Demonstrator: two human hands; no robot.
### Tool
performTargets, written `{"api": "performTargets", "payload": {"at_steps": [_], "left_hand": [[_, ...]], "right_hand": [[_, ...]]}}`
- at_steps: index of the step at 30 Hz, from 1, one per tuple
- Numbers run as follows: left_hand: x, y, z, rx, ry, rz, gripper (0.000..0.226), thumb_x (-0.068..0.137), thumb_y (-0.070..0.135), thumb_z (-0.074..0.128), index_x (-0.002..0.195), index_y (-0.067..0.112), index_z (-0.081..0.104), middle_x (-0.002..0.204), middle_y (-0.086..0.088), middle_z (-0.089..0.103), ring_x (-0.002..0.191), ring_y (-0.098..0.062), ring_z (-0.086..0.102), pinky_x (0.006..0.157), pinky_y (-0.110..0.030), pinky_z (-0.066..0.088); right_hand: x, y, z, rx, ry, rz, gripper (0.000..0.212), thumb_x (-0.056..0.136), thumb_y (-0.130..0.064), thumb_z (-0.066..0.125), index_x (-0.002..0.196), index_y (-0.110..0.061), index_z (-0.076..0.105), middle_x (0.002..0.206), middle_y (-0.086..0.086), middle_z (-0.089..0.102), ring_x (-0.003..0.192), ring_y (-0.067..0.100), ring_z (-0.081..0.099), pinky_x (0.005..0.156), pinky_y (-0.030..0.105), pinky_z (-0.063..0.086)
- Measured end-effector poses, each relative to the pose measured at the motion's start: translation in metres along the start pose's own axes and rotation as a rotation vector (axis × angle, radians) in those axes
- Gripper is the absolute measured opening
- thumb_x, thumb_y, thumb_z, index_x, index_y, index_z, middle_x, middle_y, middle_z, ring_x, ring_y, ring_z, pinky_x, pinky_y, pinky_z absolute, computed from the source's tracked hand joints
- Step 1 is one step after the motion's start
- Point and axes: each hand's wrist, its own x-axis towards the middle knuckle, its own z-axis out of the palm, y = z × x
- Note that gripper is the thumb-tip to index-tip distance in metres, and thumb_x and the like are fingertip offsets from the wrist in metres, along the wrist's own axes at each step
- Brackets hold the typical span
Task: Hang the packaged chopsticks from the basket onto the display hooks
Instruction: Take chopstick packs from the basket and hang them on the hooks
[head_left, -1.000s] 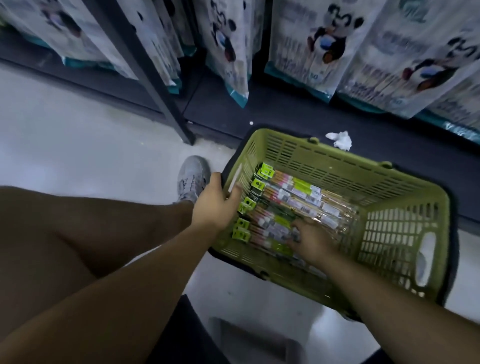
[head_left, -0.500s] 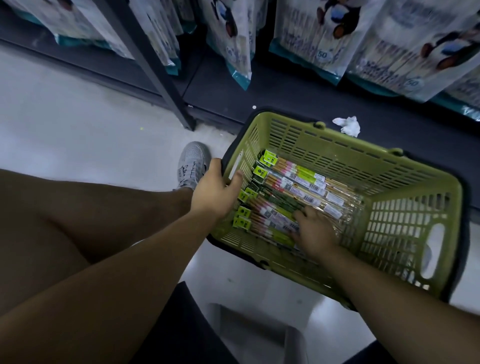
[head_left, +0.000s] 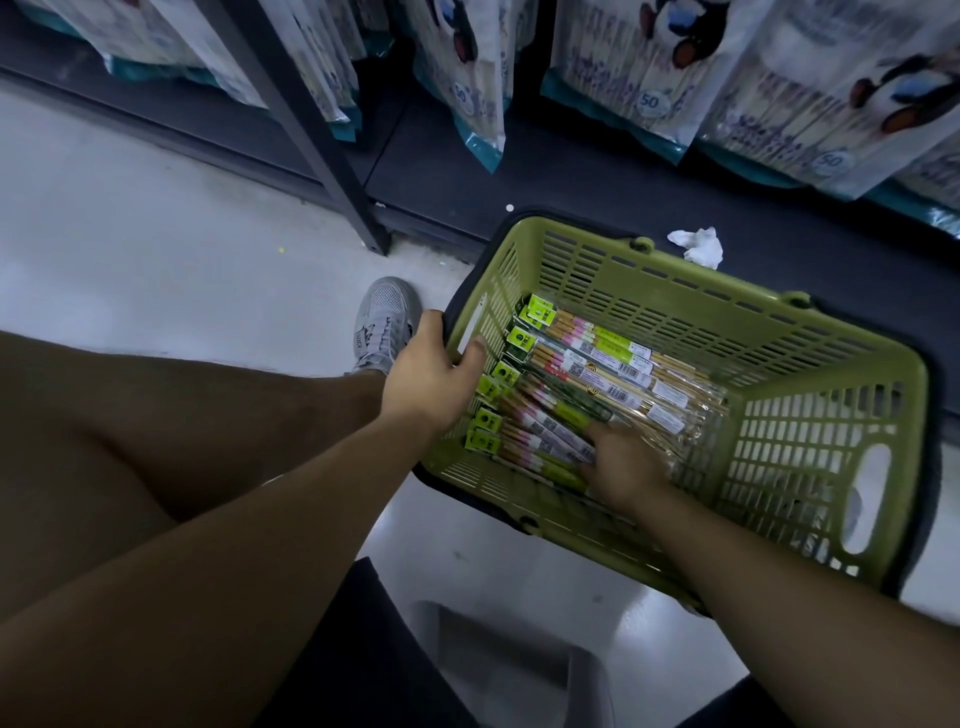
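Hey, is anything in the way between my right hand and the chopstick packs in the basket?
Nothing visible. The right hand is inside the basket, touching the chopstick packs, which lie uncovered. The left hand grips the basket's rim beside them. The display hooks are not in view.

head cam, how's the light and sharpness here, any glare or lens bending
Head view: dim, bluish light; chopstick packs in the basket read fairly sharp, faint sheen on their clear wrap; hanging bags at the top look soft; wide-angle stretch shows toward the frame edges.
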Motion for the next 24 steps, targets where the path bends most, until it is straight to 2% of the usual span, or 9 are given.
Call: {"api": "performTargets", "payload": {"at_steps": [3, 6, 9, 13, 21, 24], "left_hand": [[0.000, 0.000, 0.000, -0.015, -0.009, -0.011, 0.030, 0.101, 0.045, 0.055, 0.102, 0.017, 0.045, 0.085, -0.003, 0.065, 0.077, -0.025, 0.065, 0.068, -0.039, 0.051], [0.000, 0.001, 0.000, -0.026, -0.010, -0.017, 0.028, 0.101, 0.044, 0.056, 0.101, 0.018, 0.045, 0.086, -0.001, 0.065, 0.077, -0.023, 0.065, 0.069, -0.038, 0.049], [0.000, 0.001, -0.001, -0.024, -0.007, -0.017, 0.028, 0.101, 0.044, 0.056, 0.100, 0.019, 0.044, 0.085, -0.001, 0.065, 0.077, -0.023, 0.065, 0.067, -0.037, 0.047], [0.000, 0.002, -0.001, -0.016, -0.006, -0.014, 0.029, 0.101, 0.044, 0.056, 0.102, 0.017, 0.045, 0.085, -0.004, 0.066, 0.076, -0.025, 0.065, 0.069, -0.040, 0.052], [-0.001, 0.006, -0.003, -0.001, -0.011, -0.017, 0.029, 0.101, 0.043, 0.056, 0.105, 0.016, 0.046, 0.089, -0.005, 0.067, 0.080, -0.030, 0.067, 0.075, -0.048, 0.058], [-0.001, 0.006, -0.003, 0.007, -0.009, -0.016, 0.029, 0.100, 0.043, 0.056, 0.105, 0.017, 0.046, 0.088, -0.003, 0.066, 0.080, -0.029, 0.067, 0.075, -0.047, 0.058]], "right_hand": [[-0.002, 0.002, 0.000, 0.033, 0.029, -0.002, 0.021, 0.095, -0.034, 0.065, 0.109, -0.018, 0.064, 0.106, 0.008, 0.062, 0.099, 0.027, 0.059, 0.069, 0.031, 0.035], [-0.002, 0.008, -0.003, 0.094, 0.111, 0.031, 0.028, 0.097, -0.035, 0.064, 0.118, -0.017, 0.065, 0.112, 0.009, 0.061, 0.099, 0.029, 0.058, 0.069, 0.031, 0.039], [0.000, 0.013, -0.006, 0.058, 0.130, 0.055, 0.040, 0.097, -0.033, 0.065, 0.131, -0.014, 0.061, 0.127, 0.010, 0.054, 0.118, 0.030, 0.050, 0.085, 0.035, 0.047], [0.000, 0.010, -0.008, -0.011, 0.117, 0.061, 0.044, 0.096, -0.032, 0.066, 0.135, -0.015, 0.057, 0.136, 0.009, 0.056, 0.128, 0.030, 0.047, 0.099, 0.037, 0.044], [0.000, 0.000, -0.012, -0.074, 0.108, 0.093, 0.039, 0.096, -0.017, 0.062, 0.135, -0.016, 0.056, 0.135, 0.010, 0.054, 0.120, 0.032, 0.053, 0.092, 0.037, 0.049], [-0.001, 0.002, -0.011, -0.109, 0.097, 0.065, 0.046, 0.095, -0.012, 0.061, 0.140, -0.017, 0.053, 0.138, 0.009, 0.052, 0.124, 0.032, 0.050, 0.093, 0.038, 0.048]]}}
